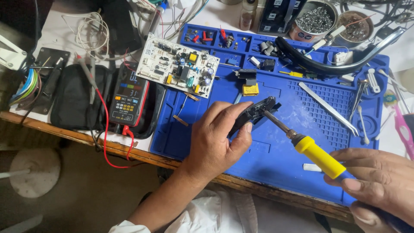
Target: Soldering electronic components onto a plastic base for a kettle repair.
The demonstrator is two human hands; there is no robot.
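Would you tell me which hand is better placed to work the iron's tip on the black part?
The right hand, probably: it grips the yellow-handled soldering iron, whose tip already meets the small black part. The left hand is occupied holding that part above the blue mat.

A white circuit board [180, 65] is lying at the blue mat's [276, 159] upper left, a multimeter [128, 96] is sitting beside it with red leads [106, 133] trailing, and tweezers [327, 108] are resting near two tins [317, 19] of metal bits
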